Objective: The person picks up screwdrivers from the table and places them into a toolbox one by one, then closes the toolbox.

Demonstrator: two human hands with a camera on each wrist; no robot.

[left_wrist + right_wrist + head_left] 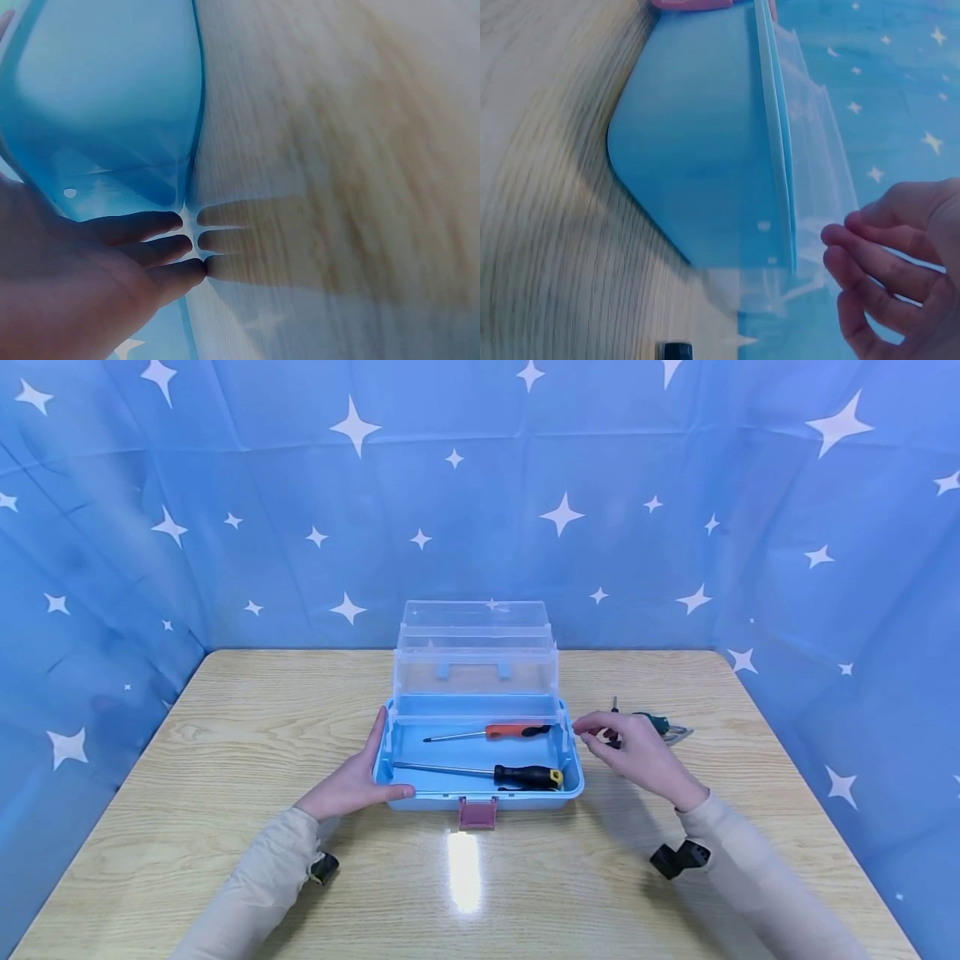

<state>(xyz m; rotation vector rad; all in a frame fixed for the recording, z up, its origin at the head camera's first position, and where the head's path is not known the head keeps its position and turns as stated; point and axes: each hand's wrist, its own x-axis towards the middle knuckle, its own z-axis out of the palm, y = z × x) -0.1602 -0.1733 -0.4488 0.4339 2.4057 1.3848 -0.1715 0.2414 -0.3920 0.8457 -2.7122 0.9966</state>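
Observation:
A light blue toolbox (435,805) with its clear lid (476,631) raised stands mid-table. Inside lie an orange-handled screwdriver (513,731) and a larger screwdriver with a black and yellow handle (525,777). My left hand (356,785) rests on the box's left side, its thumb over the front corner rim; in the left wrist view, straight fingers (161,251) reach down the outer wall. Beside the right rim is my right hand (637,752), thumb and fingers loosely bent. The right wrist view shows nothing between these fingertips (836,236), which are close to the clear plastic.
Right of the box, partly behind my right hand, lie several tools, among them one with a dark green handle (658,724). A pink latch (477,815) hangs at the box's front. Starry blue cloth (480,510) surrounds the wooden table (247,735) behind and at the sides.

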